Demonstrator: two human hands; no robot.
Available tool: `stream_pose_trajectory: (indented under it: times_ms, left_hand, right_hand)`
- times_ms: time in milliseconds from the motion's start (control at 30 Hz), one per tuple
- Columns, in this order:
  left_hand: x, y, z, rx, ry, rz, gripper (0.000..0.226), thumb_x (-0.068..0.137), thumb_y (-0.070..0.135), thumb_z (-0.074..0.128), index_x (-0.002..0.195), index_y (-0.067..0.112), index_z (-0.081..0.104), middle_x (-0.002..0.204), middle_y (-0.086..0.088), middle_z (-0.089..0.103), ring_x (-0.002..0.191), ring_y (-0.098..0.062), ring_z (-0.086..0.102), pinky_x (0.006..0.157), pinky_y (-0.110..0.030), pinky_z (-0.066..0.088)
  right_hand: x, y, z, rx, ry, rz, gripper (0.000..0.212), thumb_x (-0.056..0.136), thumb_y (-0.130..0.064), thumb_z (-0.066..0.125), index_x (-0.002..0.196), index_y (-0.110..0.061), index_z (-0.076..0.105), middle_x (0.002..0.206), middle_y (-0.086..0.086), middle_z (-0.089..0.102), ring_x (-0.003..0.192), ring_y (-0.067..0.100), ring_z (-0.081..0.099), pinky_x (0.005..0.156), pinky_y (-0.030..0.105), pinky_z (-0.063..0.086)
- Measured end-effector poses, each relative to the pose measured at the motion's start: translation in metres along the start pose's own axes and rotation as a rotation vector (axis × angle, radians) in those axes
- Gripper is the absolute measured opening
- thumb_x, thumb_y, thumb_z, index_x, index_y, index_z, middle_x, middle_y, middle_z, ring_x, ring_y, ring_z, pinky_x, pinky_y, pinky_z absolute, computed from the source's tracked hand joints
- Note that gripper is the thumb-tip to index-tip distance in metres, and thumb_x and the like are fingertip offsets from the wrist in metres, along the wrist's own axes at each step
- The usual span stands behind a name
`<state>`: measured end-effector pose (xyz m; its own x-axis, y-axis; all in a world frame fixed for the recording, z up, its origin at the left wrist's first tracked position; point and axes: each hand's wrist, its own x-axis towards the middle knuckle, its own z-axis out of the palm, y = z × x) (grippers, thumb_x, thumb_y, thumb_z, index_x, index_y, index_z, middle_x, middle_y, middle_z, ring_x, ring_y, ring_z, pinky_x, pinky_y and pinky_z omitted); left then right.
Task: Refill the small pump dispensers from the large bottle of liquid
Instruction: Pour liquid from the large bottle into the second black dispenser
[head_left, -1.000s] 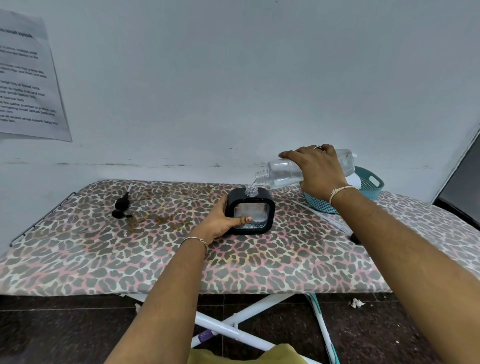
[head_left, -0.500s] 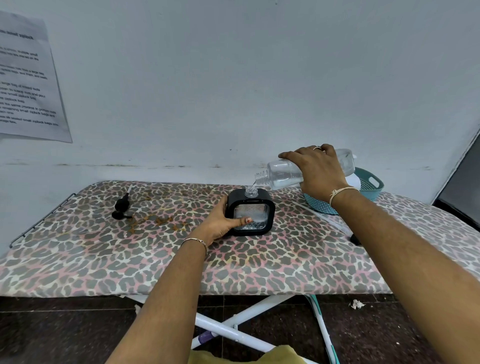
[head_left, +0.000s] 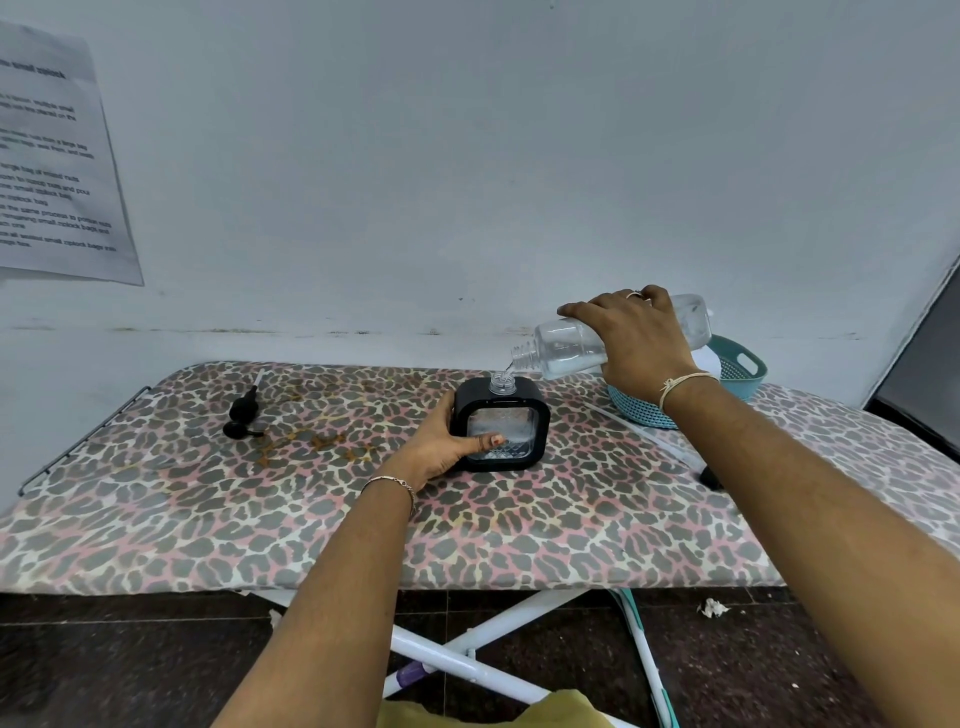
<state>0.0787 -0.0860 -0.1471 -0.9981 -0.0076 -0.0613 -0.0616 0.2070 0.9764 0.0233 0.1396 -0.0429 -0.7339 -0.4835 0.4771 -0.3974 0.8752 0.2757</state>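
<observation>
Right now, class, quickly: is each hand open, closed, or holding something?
Left hand: holding the square black dispenser with the clear front.
Right hand: holding the large clear plastic bottle, tilted over the dispenser's open neck.

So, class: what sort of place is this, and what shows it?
Probably a plain indoor room used as a makeshift work spot: an ironing board serves as the table, and a printed sheet hangs on the bare wall.

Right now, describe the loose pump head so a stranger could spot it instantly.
Start at the leopard-print ironing board against the wall. On its far left, well left of the black square dispenser, lies the pump head. It lies flat, small and black, its thin tube pointing toward the wall.
</observation>
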Motion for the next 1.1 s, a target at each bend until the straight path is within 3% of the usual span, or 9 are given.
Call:
stream_pose_trajectory:
  times_ms: [567, 700, 1000, 1100]
  left_hand:
    - [0.0036, -0.0029, -0.0011, 0.012, -0.007, -0.005, 0.086, 0.073, 0.015, 0.080, 0.143, 0.017, 0.030, 0.133, -0.002, 0.050, 0.120, -0.014, 0.046, 0.098, -0.024, 0.037]
    - [0.0046, -0.0039, -0.0016, 0.011, -0.009, -0.019, 0.091, 0.072, 0.015, 0.080, 0.145, 0.016, 0.026, 0.138, -0.005, 0.047, 0.128, -0.019, 0.044, 0.106, -0.030, 0.035]
    - [0.0051, -0.0039, -0.0018, 0.016, -0.008, -0.001, 0.085, 0.072, 0.014, 0.080, 0.142, 0.018, 0.032, 0.127, 0.001, 0.051, 0.119, -0.015, 0.047, 0.107, -0.032, 0.038]
    - [0.0055, -0.0046, -0.0020, 0.019, -0.007, -0.004, 0.087, 0.071, 0.015, 0.081, 0.142, 0.018, 0.032, 0.132, -0.002, 0.051, 0.123, -0.018, 0.047, 0.109, -0.036, 0.037]
  right_hand:
    - [0.0000, 0.0003, -0.0005, 0.015, -0.001, 0.005, 0.075, 0.072, -0.001, 0.064, 0.137, -0.035, 0.044, 0.119, -0.003, 0.061, 0.114, 0.023, 0.054, 0.106, 0.042, 0.022]
    - [-0.0001, 0.0000, 0.0001, 0.014, 0.001, 0.002, 0.075, 0.072, -0.001, 0.064, 0.136, -0.034, 0.045, 0.119, -0.003, 0.061, 0.114, 0.024, 0.054, 0.105, 0.042, 0.022]
    - [0.0021, 0.0014, 0.0003, 0.006, 0.008, 0.006, 0.074, 0.072, -0.001, 0.065, 0.136, -0.034, 0.044, 0.120, -0.002, 0.061, 0.113, 0.024, 0.054, 0.106, 0.043, 0.021]
    - [0.0027, 0.0010, -0.0005, 0.006, 0.009, 0.006, 0.075, 0.072, -0.002, 0.066, 0.136, -0.034, 0.045, 0.120, -0.002, 0.061, 0.113, 0.024, 0.054, 0.106, 0.044, 0.021]
